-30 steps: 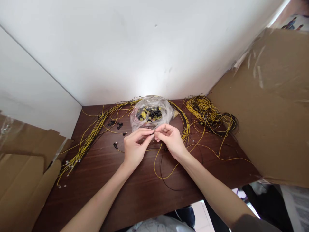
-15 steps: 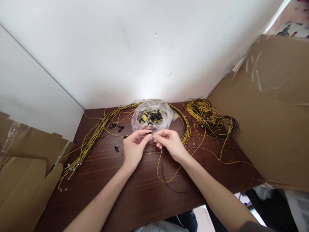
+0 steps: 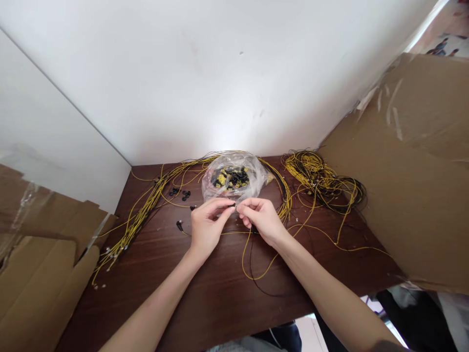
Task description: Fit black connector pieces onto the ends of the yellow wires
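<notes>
My left hand [image 3: 207,224] is closed in a pinch on a small black connector piece [image 3: 232,205], mostly covered by the fingers. Facing it, my right hand [image 3: 263,219] pinches a thin wire whose tip sits right at that black piece. Whether the tip is inside it, I cannot tell. A yellow wire [image 3: 243,259] and a black wire [image 3: 252,271] loop down below the right hand onto the table. Just behind both hands stands a clear plastic bag [image 3: 258,178], open at the top, holding black and yellow small parts [image 3: 232,177].
A bundle of yellow and black wires [image 3: 142,210] curves around behind the bag. To the right lies a tangled wire heap [image 3: 311,168]. Several black rings [image 3: 185,195] and a black plug [image 3: 179,225] lie at left. Cardboard [image 3: 410,195] and a white wall [image 3: 220,88] enclose the brown table [image 3: 220,293].
The whole view has shifted slightly, so everything appears a little further right. Both hands keep their pinches at nearly the same spot, with only slight finger movement.
</notes>
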A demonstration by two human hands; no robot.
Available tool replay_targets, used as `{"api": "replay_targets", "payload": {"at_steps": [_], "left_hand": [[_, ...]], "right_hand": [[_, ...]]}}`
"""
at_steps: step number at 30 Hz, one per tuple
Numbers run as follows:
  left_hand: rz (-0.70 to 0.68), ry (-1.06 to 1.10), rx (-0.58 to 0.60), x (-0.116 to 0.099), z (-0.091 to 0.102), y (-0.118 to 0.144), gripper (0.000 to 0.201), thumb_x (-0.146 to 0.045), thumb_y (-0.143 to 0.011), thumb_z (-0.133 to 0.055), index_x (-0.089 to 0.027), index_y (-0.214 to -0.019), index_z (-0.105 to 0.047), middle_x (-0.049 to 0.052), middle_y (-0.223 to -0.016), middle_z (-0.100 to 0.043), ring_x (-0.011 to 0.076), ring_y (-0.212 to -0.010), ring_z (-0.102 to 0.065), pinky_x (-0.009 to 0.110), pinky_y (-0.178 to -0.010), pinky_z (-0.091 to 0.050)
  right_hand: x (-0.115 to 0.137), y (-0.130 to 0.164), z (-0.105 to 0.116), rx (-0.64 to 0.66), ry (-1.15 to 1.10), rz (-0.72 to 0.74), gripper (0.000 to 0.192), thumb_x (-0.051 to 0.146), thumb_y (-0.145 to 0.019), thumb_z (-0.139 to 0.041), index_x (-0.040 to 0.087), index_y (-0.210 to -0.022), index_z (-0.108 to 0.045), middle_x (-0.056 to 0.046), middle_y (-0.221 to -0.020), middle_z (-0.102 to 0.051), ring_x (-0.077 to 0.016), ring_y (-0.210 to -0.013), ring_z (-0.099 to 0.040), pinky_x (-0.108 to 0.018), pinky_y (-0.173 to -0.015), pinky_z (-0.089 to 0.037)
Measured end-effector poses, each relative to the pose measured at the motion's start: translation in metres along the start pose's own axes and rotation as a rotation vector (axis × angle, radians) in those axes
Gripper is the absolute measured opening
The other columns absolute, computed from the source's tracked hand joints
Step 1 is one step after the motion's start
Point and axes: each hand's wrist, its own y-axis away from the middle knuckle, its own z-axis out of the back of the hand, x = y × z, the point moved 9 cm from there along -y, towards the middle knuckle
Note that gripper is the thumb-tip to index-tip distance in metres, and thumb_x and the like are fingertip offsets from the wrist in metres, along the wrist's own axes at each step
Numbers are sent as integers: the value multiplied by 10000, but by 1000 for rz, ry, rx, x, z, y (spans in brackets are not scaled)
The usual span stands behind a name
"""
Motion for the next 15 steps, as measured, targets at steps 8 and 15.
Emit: {"api": "replay_targets", "payload": {"at_steps": [8, 15], "left_hand": [[-43, -39, -2, -1, 0, 1, 93, -214, -757, -647, -189, -828, -701, 52, -847, -690, 163, -781, -646, 270, -702, -540], [-38, -44, 19, 2, -2, 3, 89, -208, -763, -646, -194, -832, -700, 49, -858, -693, 162, -787, -648, 284, -728, -543]], "right_hand": [[-3, -1, 0, 6, -64, -10, 171, 293, -621, -728, 141, -633, -651, 17, -531, -584, -52, -413, -463, -175, -383, -348], [-1, -1, -1, 12, -14, 24, 194, 308, -619, -741, 139, -631, -647, 22, -521, -571, -51, -404, -457, -172, -372, -353]]}}
